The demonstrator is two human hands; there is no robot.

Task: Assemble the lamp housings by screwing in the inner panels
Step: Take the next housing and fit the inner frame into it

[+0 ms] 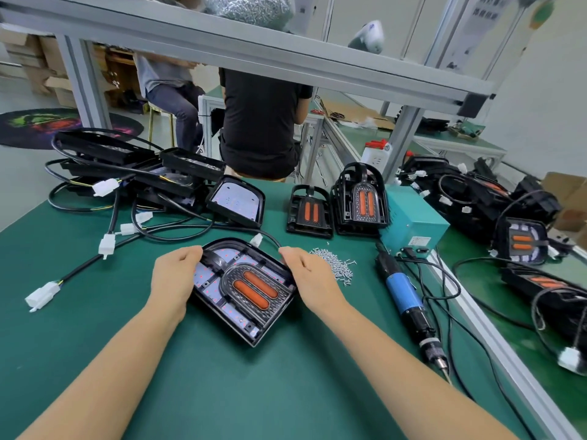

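Gripping the lamp housing (244, 290) by both edges, left hand (173, 276) and right hand (306, 274) curled round it, we're seating its inner panel (251, 289), and next we'd need the screws (336, 265) and electric screwdriver (408, 300) just right of our grip.
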